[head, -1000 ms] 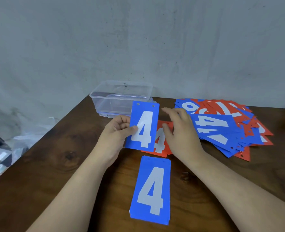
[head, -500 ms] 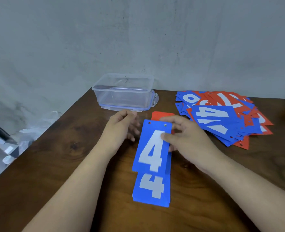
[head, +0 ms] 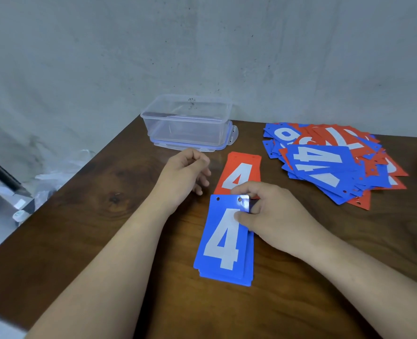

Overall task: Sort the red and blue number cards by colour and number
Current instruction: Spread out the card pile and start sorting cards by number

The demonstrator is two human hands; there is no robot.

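Nearest the front edge of the table (head: 100, 223), around its middle, lies a small stack of blue cards, and the top blue 4 card (head: 223, 238) sits slightly askew on the ones beneath. The right hand (head: 273, 216) has that top card pinched at its upper right corner: thumb pressed on the white numeral, forefinger curled over the top edge by the punched hole. The card's far end looks a touch lifted, though it is hard to be sure.

Just beyond, touching the far end of the blue stack, a red 4 card (head: 242, 168) lies flat, its lower part hidden by the right hand's fingers.

The left hand (head: 185, 173) sits just left of the red card, fingers loosely curled, holding nothing.

Further back towards the right edge, a fanned heap of mixed cards (head: 332, 167) spreads out, red and blue, a blue 4 on top.

At the far left corner stands a clear plastic container (head: 188, 123) against the wall.
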